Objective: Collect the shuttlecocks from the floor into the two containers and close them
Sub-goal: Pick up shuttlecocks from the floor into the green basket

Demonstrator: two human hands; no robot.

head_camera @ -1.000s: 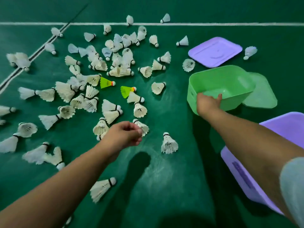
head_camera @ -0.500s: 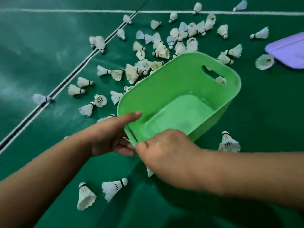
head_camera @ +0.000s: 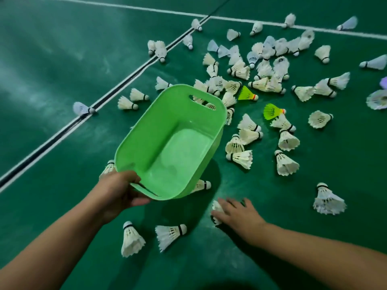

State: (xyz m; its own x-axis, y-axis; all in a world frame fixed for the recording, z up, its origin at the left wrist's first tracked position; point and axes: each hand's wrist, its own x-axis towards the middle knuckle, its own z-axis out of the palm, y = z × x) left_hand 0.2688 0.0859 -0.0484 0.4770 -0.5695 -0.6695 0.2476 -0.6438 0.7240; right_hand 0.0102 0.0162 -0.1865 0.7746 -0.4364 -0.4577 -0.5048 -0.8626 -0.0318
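1. Green container (head_camera: 167, 143): empty, tilted, lifted off the green court floor (head_camera: 52, 70) at the left edge of the scattered shuttlecocks (head_camera: 261, 65). No lid is on it, and no second container is in view.
2. Left hand (head_camera: 123, 191): fingers curled round the container's near rim, thumb on top, carrying it.
3. Right hand (head_camera: 236, 214): low over the floor, fingers spread and lying on a white shuttlecock (head_camera: 216, 208) just below the container. No closed grip yet.
4. Judgement, step in hand: first pickup. Best to take the shuttlecock by the cork end, not crush the feathers, and keep the container's mouth tipped toward the right hand so the drop is short.
5. Nearby: two more white shuttlecocks (head_camera: 169, 235) lie by the left forearm; two neon yellow-green ones (head_camera: 272, 111) sit mid-scatter. White court lines (head_camera: 125, 80) cross on the left.
6. Versus half a second ago: both hands were then on the container's near rim. Now the right has let go and dropped to the floor; the left alone holds it.
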